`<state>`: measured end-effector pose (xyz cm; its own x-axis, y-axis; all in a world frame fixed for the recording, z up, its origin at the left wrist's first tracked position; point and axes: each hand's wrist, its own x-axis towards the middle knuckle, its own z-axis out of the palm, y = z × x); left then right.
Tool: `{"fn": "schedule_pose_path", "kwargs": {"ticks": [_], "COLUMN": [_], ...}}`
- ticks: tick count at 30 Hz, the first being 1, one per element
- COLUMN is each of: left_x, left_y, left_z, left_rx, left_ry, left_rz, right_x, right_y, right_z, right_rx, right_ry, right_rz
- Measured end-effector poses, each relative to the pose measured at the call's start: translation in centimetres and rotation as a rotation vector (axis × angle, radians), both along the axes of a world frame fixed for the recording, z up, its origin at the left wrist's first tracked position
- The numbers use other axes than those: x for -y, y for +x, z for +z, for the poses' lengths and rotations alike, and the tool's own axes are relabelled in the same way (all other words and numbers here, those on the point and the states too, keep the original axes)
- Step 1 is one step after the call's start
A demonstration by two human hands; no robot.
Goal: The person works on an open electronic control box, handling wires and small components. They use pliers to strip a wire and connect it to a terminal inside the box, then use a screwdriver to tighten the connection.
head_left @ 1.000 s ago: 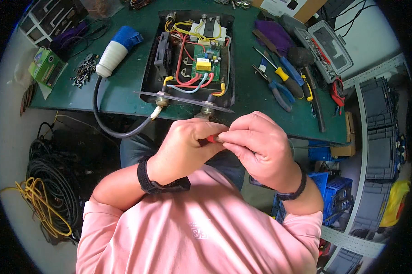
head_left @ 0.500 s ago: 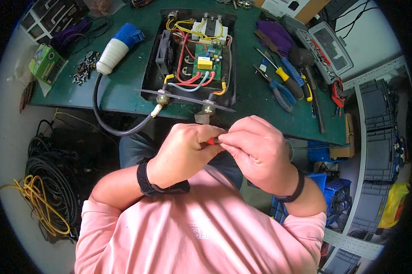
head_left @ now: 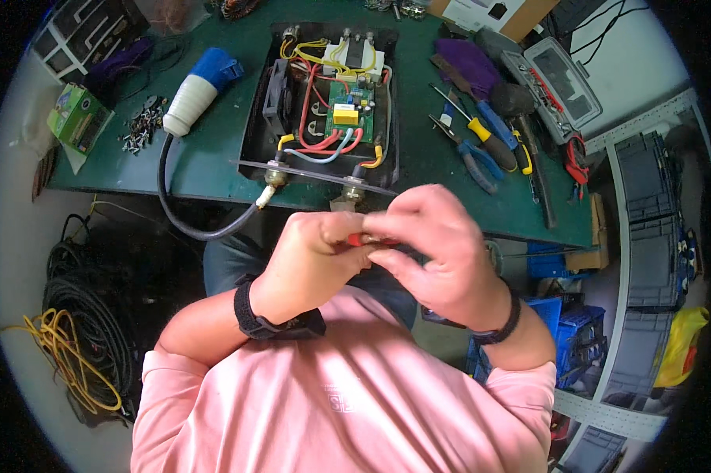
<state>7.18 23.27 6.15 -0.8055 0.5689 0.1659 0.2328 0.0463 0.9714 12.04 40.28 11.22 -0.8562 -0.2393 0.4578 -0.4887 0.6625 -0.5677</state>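
Observation:
In front of my body, just off the near edge of the bench, my left hand (head_left: 308, 254) is closed in a pinch on a small red piece (head_left: 355, 239). Only a short bit of it shows between thumb and finger, so its kind is unclear. My right hand (head_left: 442, 256) is close against it, thumb and forefinger parted around the free end and somewhat blurred. Beyond my hands sits an open black metal case (head_left: 253, 148) with a green circuit board (head_left: 355, 98), a fan (head_left: 277, 98) and coloured wires. Its end plate (head_left: 316, 175) carries two cable fittings.
A blue and white plug (head_left: 188, 106) with a black cable lies left of the case, by a pile of screws (head_left: 144, 124). On the right are pliers (head_left: 477, 165), a screwdriver (head_left: 493, 146), a hammer (head_left: 538, 181) and an open grey toolbox (head_left: 564, 83). Coiled cables (head_left: 87, 315) lie at lower left.
My right thumb and forefinger have parted from their pinch at the red piece's end. The right hand has shifted slightly left; my left hand still pinches the piece.

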Motion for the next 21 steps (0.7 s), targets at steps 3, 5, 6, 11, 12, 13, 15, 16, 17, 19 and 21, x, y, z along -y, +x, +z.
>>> {"fn": "schedule_pose_path", "kwargs": {"ticks": [3,5,6,11,12,13,15,16,17,19,21], "left_x": [0.5,0.7,0.7,-0.2,-0.7,-0.5,-0.9,-1.0,-0.7,-0.5,0.9], "left_y": [-0.6,-0.9,-1.0,-1.3,-1.3,-1.2,-1.0,-0.9,-1.0,-1.0,-0.9], "left_z": [0.8,1.0,1.1,1.4,1.9,2.4,2.7,2.6,2.7,3.1,3.7], "left_rx": [0.344,0.420,0.455,0.566,0.554,0.519,0.483,0.497,0.526,0.400,0.335], "left_ry": [0.086,0.126,0.156,0.252,0.172,0.120,0.120,0.151,0.176,0.173,0.123], "left_rz": [-0.070,-0.108,-0.124,-0.185,-0.156,-0.147,-0.140,-0.120,-0.137,-0.085,-0.024], "right_x": [-1.7,-2.2,-2.0,-2.1,-2.3,-2.5,-3.8,-4.1,-4.5,-6.9,-10.1], "right_y": [0.4,0.4,0.7,0.7,0.6,0.3,-0.2,-0.4,-0.7,-1.1,-1.9], "right_z": [0.8,0.5,0.3,-0.3,-0.4,-0.9,-1.0,-1.0,-0.8,0.5,2.6], "right_rx": [0.067,0.167,0.265,0.391,0.315,0.240,0.157,0.156,0.145,0.034,-0.049], "right_ry": [-0.049,-0.095,-0.175,-0.351,-0.304,-0.254,-0.180,-0.183,-0.192,-0.109,-0.008], "right_rz": [-0.038,-0.053,-0.069,-0.105,-0.066,-0.031,-0.021,-0.026,-0.030,-0.095,-0.188]}}
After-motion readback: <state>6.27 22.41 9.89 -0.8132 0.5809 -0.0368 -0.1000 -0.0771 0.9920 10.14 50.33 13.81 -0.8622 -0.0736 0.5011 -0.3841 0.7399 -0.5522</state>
